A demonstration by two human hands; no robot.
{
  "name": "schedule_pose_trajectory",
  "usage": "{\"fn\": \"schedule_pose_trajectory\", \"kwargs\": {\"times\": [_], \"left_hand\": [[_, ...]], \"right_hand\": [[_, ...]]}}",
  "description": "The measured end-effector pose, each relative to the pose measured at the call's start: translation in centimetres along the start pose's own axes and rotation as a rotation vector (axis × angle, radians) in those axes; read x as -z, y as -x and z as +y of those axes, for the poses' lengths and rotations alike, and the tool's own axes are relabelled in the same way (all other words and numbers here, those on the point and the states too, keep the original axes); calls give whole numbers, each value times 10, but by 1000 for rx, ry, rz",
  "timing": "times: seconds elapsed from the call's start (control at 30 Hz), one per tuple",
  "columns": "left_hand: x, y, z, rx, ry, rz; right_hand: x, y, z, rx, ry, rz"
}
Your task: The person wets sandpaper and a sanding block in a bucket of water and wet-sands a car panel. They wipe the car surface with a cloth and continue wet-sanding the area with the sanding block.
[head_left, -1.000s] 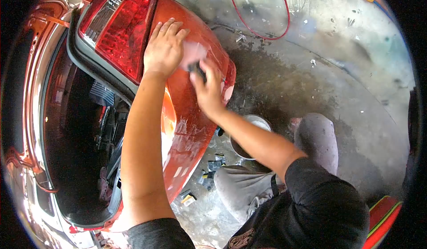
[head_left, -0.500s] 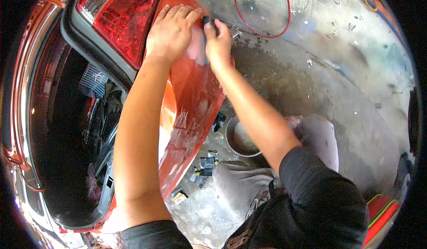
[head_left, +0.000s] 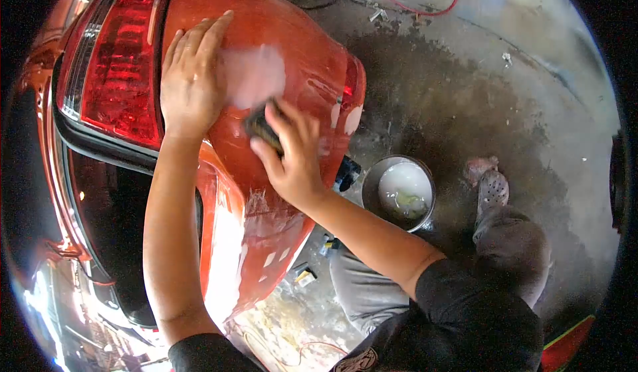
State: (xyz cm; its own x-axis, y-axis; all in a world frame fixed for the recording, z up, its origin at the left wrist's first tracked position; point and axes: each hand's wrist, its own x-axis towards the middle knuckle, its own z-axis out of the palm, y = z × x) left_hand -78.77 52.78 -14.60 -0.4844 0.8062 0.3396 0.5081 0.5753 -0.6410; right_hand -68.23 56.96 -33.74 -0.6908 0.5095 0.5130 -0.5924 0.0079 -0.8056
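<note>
My left hand (head_left: 193, 83) lies flat on the orange-red car body (head_left: 299, 46), fingers stretched out, between the red tail light (head_left: 123, 60) and a pale, smooth patch (head_left: 256, 73). My right hand (head_left: 292, 156) grips a dark sanding block (head_left: 263, 123) at the near edge of that patch. The block and fingers are slightly blurred by motion. Its underside, against the panel, is hidden. Scuffed, lighter marks show lower on the bumper (head_left: 266, 222).
A round metal bucket (head_left: 373, 189) with cloudy liquid stands on the wet concrete floor (head_left: 452, 126) right of the car. Small dark and yellow pieces (head_left: 306, 277) lie beneath the bumper. My clog (head_left: 493, 189) is beyond the bucket. A red hose (head_left: 432, 13) curves at the top.
The view has shifted, showing more of the car's corner and the bucket. My right hand has moved the block toward me, below the pale patch. My left hand stays flat on the panel.
</note>
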Motion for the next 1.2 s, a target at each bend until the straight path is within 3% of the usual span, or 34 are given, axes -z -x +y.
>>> {"fn": "schedule_pose_trajectory", "kwargs": {"times": [0.07, 0.2, 0.33, 0.4, 0.5, 0.6, 0.77, 0.9, 1.0, 1.07, 1.13, 1.2], "left_hand": [[-4, 0, -3, -6, 25, 6], [-1, -1, 0, 8, 10, -50], [2, -3, 0, 12, 26, -63], [0, -2, 0, 20, 8, -71], [1, 0, 2, 33, -7, -100], [1, -3, 0, 14, 2, -116], [-1, -3, 0, 26, -31, -107], [-1, 0, 0, 17, -29, -100], [-3, -2, -2, 9, -22, -99], [-3, -1, -4, -1, -20, -88], [-3, -2, -2, 12, -31, -89], [-2, -2, -2, 8, -34, -89]], "right_hand": [[10, -8, 12, 57, -49, -59], [-11, -136, 43, -231, -117, 81], [-5, -42, 20, 1, 10, 105], [10, 2, 4, -8, -40, -21], [-2, -65, 32, 55, -41, 98], [-10, -134, 42, -146, 2, 144], [10, -18, 3, -39, -54, 19], [1, -79, 37, 34, -73, 54], [-6, -122, 43, -117, -52, 79], [-5, -79, 34, -37, 4, 134], [9, -16, 14, -18, -29, 39], [14, -22, 24, 11, -32, 18]]}}
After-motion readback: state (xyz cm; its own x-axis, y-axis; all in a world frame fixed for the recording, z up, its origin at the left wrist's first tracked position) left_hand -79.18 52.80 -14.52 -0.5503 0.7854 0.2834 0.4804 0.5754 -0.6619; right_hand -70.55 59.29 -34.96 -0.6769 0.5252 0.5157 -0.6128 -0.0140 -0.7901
